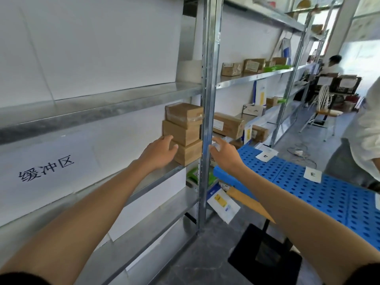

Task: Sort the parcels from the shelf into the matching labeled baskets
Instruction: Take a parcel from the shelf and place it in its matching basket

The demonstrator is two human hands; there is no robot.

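Note:
Three brown cardboard parcels are stacked on the metal shelf (156,177) beside the upright post (207,120): a top parcel (184,114), a middle parcel (182,132) and a bottom parcel (189,154). My left hand (159,153) reaches to the stack's left side, fingers spread and touching the bottom and middle parcels. My right hand (225,154) hovers to the right of the post with its fingers loosely extended, holding nothing. Blue perforated baskets (320,190) with paper labels (312,174) stand to my right.
More parcels (228,125) and envelopes lie on the shelves further right. A white and yellow envelope (223,204) leans near the floor. A person in white (368,140) stands at the right edge; another sits far back by chairs. A black stand base (265,258) is on the floor.

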